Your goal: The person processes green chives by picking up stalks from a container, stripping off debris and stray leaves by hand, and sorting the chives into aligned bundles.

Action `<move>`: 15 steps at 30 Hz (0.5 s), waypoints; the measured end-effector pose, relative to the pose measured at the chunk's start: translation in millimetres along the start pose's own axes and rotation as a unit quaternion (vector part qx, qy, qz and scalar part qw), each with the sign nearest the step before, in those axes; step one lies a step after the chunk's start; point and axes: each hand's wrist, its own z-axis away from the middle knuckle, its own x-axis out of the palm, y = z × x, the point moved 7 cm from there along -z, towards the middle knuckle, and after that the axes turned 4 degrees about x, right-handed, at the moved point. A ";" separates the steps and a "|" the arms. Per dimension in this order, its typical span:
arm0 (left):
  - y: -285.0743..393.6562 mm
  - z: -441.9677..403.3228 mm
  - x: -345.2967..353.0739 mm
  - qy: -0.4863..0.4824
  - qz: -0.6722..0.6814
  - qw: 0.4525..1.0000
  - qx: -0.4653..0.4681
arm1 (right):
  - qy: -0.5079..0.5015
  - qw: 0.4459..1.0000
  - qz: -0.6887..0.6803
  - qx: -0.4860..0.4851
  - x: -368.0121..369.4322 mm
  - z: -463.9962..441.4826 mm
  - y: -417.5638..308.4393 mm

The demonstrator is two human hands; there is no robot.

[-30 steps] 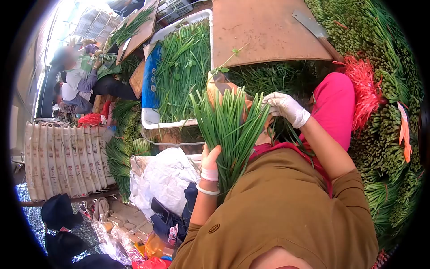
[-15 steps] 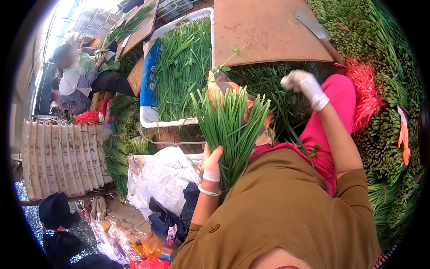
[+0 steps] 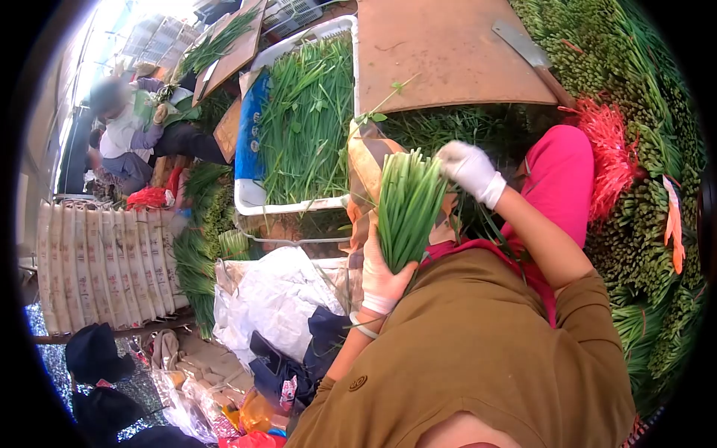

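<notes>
My left hand, in a pale glove with a white band at the wrist, is wrapped around the lower part of a bunch of garlic chives. The bunch stands nearly upright in front of my body, pale stalk ends at the top. My white-gloved right hand is at the bunch's upper right edge, its bent fingers close together against the stalk ends. Whatever those fingers may pinch is hidden. Just behind the bunch hangs an orange-and-dark striped cloth.
A white crate full of loose chives stands ahead. Beside it a brown board carries a cleaver. Stacked bundles and red ties line the right. A white sack lies left; another person sits beyond.
My right hand has come left and down to the top of the bunch. My left hand has moved right and up, and the bunch is now more compact and upright.
</notes>
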 end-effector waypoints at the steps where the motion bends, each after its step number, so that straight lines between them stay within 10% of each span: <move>1: -2.9 -0.6 0.5 0.002 0.013 1.000 -0.014 | 0.024 0.993 -0.105 -0.040 -18.3 -7.6 -16.0; 4: -9.9 0.7 -0.8 0.008 0.042 0.998 -0.037 | 0.203 0.930 -0.288 0.100 -82.4 -24.5 -7.9; 9: -14.4 -3.8 -2.0 0.008 0.134 0.990 -0.054 | -0.018 0.951 -0.210 0.227 -53.7 -13.7 45.5; 12: -9.8 -5.0 -3.5 0.000 0.143 0.988 -0.055 | -0.157 0.834 -0.393 0.354 19.2 19.6 88.0; 15: 0.0 -4.5 -7.0 -0.031 0.170 0.984 -0.048 | -0.194 0.786 -0.529 0.255 56.2 20.1 48.1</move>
